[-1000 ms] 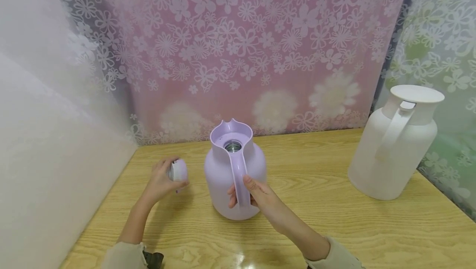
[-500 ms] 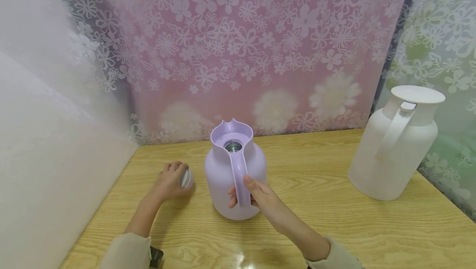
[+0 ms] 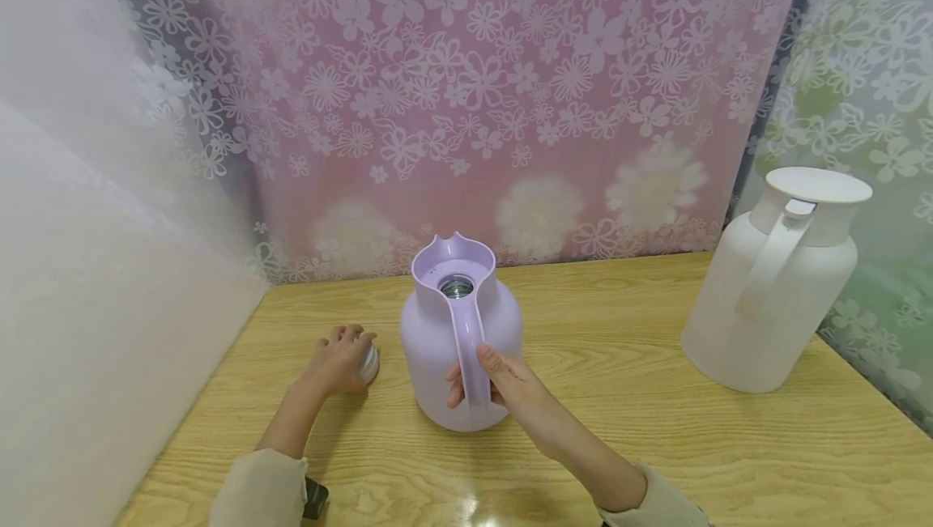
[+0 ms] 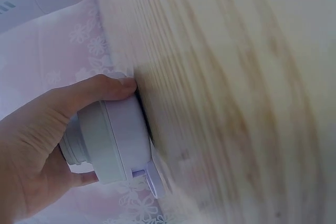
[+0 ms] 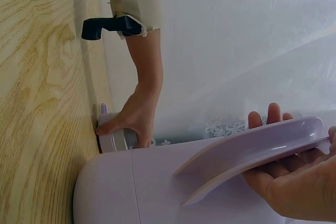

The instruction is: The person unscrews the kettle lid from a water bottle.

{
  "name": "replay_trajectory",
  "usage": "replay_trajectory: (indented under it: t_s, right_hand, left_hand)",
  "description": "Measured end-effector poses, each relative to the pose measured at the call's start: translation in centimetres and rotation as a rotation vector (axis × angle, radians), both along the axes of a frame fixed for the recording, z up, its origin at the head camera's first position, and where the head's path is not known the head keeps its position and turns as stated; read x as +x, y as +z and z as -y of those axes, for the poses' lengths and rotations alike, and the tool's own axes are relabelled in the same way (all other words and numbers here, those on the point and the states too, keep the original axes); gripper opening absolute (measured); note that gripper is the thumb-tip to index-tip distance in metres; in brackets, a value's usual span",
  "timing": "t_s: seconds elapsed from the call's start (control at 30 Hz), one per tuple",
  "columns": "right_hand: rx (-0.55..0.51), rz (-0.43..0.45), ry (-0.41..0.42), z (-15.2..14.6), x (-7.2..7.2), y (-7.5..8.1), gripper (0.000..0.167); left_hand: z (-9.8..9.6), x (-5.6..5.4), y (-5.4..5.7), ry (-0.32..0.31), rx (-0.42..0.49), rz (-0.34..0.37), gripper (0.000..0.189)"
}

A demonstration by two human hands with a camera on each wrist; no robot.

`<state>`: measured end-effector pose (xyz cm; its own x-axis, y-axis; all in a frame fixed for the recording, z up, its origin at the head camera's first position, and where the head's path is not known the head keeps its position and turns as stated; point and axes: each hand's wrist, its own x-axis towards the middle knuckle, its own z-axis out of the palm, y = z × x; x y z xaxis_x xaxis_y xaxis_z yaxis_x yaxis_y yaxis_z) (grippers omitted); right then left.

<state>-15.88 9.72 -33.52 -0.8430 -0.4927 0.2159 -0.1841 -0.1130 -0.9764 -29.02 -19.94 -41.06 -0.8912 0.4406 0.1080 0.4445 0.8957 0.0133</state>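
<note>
the inverted stopper [image 4: 124, 139] is lowered to the table [image 3: 598, 349], gripped by the left hand [image 3: 338, 363], the uncapped jug [image 3: 428, 337] gripped at its handle [image 3: 467, 325] by the right hand [image 3: 516, 392].

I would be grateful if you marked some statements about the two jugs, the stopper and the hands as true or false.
1. The right hand holds the lilac jug by its handle. True.
2. The white jug stands to the left of the lilac one in the head view. False: it stands to the right.
3. The left hand grips the stopper. True.
4. The lilac jug lies on its side. False: it stands upright on the table.
5. The stopper's lilac side faces the table. True.
6. The stopper closes the lilac jug's mouth. False: the mouth is uncovered.
</note>
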Motion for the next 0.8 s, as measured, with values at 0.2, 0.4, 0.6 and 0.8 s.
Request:
replay_trajectory:
  t_s: [0.2, 0.4, 0.6, 0.8]
  right_hand:
    - [-0.003, -0.018, 0.009, -0.02, 0.00, 0.03, 0.056]
    - [-0.003, -0.021, 0.013, -0.07, 0.03, 0.08, 0.055]
    - [-0.004, -0.024, 0.012, -0.07, 0.02, 0.10, 0.055]
    - [-0.003, -0.026, 0.013, -0.04, 0.02, 0.03, 0.055]
  left_hand:
    - [-0.10, 0.18, 0.22, -0.010, -0.006, 0.009, 0.076]
    - [-0.27, 0.27, 0.51, -0.002, 0.024, 0.040, 0.072]
    - [-0.66, 0.23, 0.69, 0.032, 0.053, 0.057, 0.066]
    - [-0.77, 0.07, 0.54, 0.059, 0.061, 0.059, 0.063]
